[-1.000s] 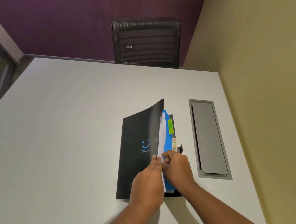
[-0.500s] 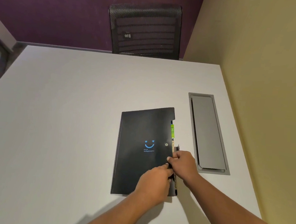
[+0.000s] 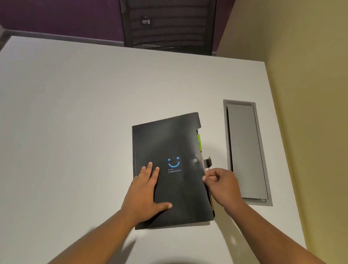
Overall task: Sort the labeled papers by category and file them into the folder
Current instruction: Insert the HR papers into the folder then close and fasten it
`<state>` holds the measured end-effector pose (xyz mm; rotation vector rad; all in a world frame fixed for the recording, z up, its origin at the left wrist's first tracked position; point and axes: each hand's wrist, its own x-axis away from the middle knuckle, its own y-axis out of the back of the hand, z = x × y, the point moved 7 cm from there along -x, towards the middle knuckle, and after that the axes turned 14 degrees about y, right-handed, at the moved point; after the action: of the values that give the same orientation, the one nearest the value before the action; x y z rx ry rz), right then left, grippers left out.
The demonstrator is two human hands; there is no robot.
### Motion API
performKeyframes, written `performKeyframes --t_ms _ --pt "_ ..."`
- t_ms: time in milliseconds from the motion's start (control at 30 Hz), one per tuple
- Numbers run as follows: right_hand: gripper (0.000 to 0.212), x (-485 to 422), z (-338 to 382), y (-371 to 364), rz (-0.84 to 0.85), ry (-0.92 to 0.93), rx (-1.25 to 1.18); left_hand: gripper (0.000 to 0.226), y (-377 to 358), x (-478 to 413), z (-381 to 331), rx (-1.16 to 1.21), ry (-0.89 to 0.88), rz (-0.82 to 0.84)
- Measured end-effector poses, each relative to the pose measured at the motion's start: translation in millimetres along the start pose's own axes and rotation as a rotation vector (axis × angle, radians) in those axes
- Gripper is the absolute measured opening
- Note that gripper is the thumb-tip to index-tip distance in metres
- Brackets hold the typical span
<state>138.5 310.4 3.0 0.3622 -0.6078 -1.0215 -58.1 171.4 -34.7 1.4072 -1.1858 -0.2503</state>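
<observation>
- While folder [image 3: 180, 145] lies closed, tilted, on worktop [image 3: 63, 121], left hand [image 3: 145, 190] presses flat on its cover, grip wide.
- Right hand [image 3: 222, 184] at folder's rt edge, grip pinching that edge.
- Green tab [image 3: 198, 140] pokes out, rt side.

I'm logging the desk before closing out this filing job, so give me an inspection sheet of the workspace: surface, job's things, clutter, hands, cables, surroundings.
Surface: white table, with a grey hatch set into it on the right.
Job's things: black folder lies flat with its cover down; a green tab pokes out at its right edge and a strap hangs loose there.
Clutter: nothing seen.
Hands: left hand rests flat on the cover; right hand pinches the folder's right edge.
Cables: nothing seen.
Surroundings: black mesh chair behind the table, purple wall, yellow wall.
</observation>
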Motion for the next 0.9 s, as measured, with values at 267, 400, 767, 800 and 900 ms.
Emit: performKeyframes --t_ms 267,400,767,800,900 --pt "0.021 -7 -6 -15 0.230 0.100 0.153 0.118 -5 -20 -2 0.041 0.006 -0.060" --pt "0.022 -13 -19 -22 0.266 0.083 0.192 0.117 -15 -29 2 -0.030 0.011 -0.062" --pt "0.013 -48 -47 3 -0.016 -0.057 0.227 0.113 -30 -37 -4 -0.083 0.112 -0.045" --pt "0.016 -51 -44 6 -0.076 -0.034 0.176 0.113 -31 -37 -5 -0.075 0.118 -0.040" --pt "0.016 -59 -35 5 -0.127 -0.050 -0.030 0.114 -32 -38 -6 -0.059 0.121 -0.033"
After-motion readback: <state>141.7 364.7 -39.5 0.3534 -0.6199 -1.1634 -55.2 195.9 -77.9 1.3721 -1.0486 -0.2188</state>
